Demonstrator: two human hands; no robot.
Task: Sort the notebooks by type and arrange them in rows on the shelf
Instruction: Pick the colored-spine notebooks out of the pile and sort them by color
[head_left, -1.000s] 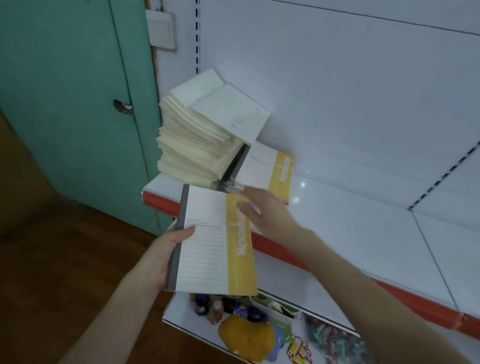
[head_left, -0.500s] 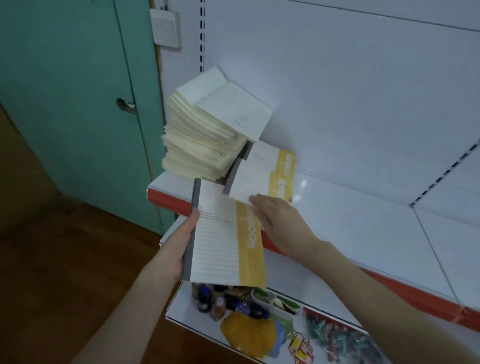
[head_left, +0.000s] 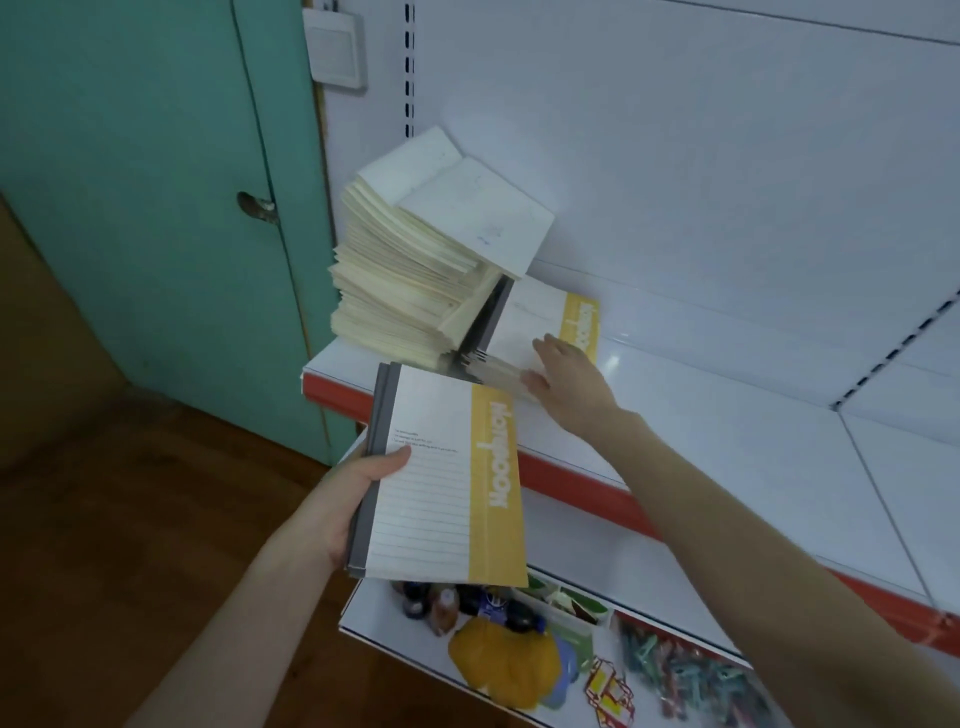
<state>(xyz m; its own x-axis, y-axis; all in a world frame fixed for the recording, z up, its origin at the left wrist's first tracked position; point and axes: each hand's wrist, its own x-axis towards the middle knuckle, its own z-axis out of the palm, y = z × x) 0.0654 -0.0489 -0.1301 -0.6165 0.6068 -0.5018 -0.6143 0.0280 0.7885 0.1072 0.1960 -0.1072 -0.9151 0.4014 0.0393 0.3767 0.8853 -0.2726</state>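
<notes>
Left grip (head_left: 358, 499) holding yellow-banded notebooks (head_left: 447, 483), right grip (head_left: 566, 374) resting on notebook pile (head_left: 524, 322) on shelf (head_left: 727, 441), cream stack (head_left: 405, 280) beside

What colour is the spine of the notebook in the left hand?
Grey: the spine of the white-and-yellow notebook, in the head view.

This is looking like a small stationery shop. White metal shelving (head_left: 727, 441) with slotted uprights (head_left: 409, 67) and a red front strip (head_left: 566, 480) is running out past the right hand (head_left: 566, 379). A tall stack of notebooks (head_left: 395, 291) is sitting just beyond the left hand (head_left: 358, 499), which is holding matching yellow-banded copies (head_left: 447, 478). Below both hands, a lower shelf (head_left: 374, 613) is carrying little bottles (head_left: 441, 608) and coloured clips (head_left: 670, 670).
</notes>
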